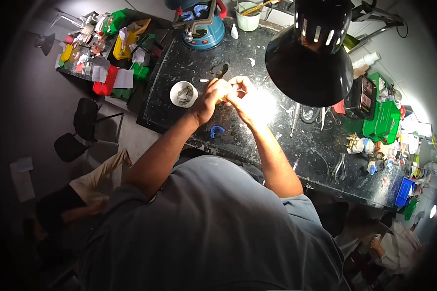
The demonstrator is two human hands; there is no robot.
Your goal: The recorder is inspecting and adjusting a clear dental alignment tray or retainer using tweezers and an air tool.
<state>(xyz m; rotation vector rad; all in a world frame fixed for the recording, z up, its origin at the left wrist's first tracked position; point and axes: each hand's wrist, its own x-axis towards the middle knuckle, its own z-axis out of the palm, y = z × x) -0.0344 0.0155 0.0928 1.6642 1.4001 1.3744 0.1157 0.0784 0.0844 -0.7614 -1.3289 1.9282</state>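
Observation:
Over the dark worktable (170, 63), my left hand (212, 98) and my right hand (240, 92) meet with fingers closed around something small; glare and the fingers hide what it is. A blue U-shaped dental arch piece (217, 131) lies just below them, near the table's front edge. Left of my left hand stands a white bowl (175, 102) containing greyish scraps. Beyond the hands is a black-ended tool (223, 71), and a small white curved piece (251, 61) rests farther back. Bright lamplight washes out the area beside my right hand.
A black lamp (306, 72) hangs over the right side. Behind stand a teal machine (204, 39) and white pot (248, 23). Rightward lie a slim metal handpiece (294, 119), pliers (341, 167) and green bins (383, 121). A chair (85, 121) and a person (87, 189) are at left.

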